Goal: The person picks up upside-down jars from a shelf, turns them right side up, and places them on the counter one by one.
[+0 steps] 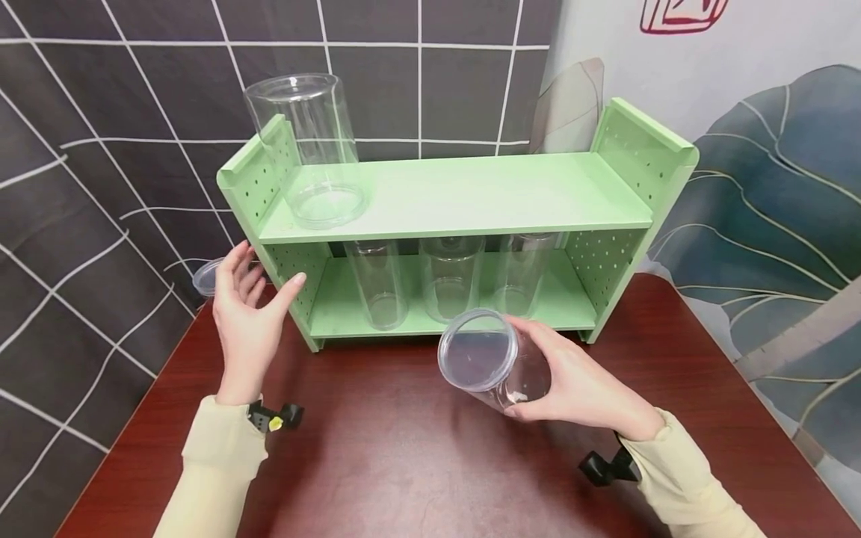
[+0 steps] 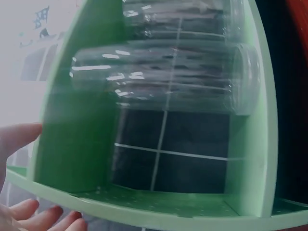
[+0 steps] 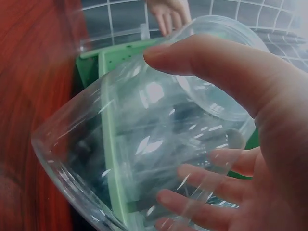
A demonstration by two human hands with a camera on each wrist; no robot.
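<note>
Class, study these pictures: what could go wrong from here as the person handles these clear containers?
The right hand holds a tilted container in front of the three lower containers; moving it forward might knock them.
The left hand is beside the green shelf; a bump might topple the tall container standing on top, near the front edge.

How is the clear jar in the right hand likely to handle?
The jar looks round, so it would probably roll if laid down. Its highlights suggest a smooth, possibly slippery wall. No dent shows where the right hand grips it, so it seems stiff.
</note>
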